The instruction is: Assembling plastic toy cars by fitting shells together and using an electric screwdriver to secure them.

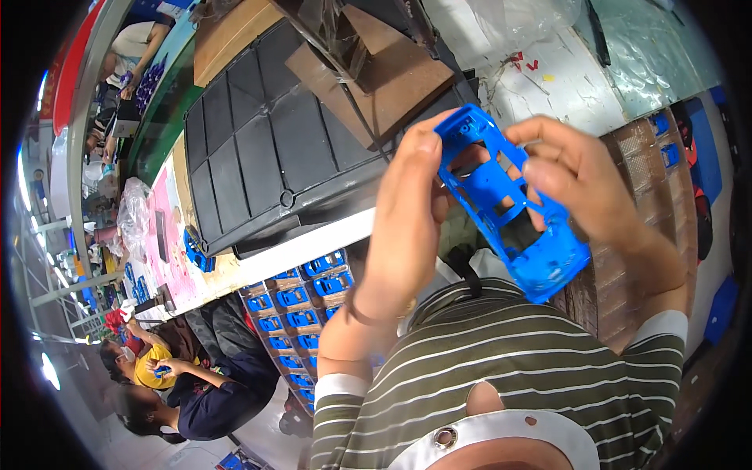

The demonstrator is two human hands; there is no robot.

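Holding, left hand [403, 215]: fingers pinching blue car shell [495, 188]
Right hand [583, 176]: fingers pinching its side edge
Shell's place: right of the black crate [254, 149]
Brown board [407, 78]: over the black crate's right end

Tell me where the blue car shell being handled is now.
In the head view, the blue car shell is right of centre, held between the left hand and right hand, in front of the striped shirt.

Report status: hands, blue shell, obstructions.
Left hand and right hand: gripping opposite sides. Blue car-shaped shell: held aslant before the striped shirt. Obstructions: only the hands, covering parts of it.
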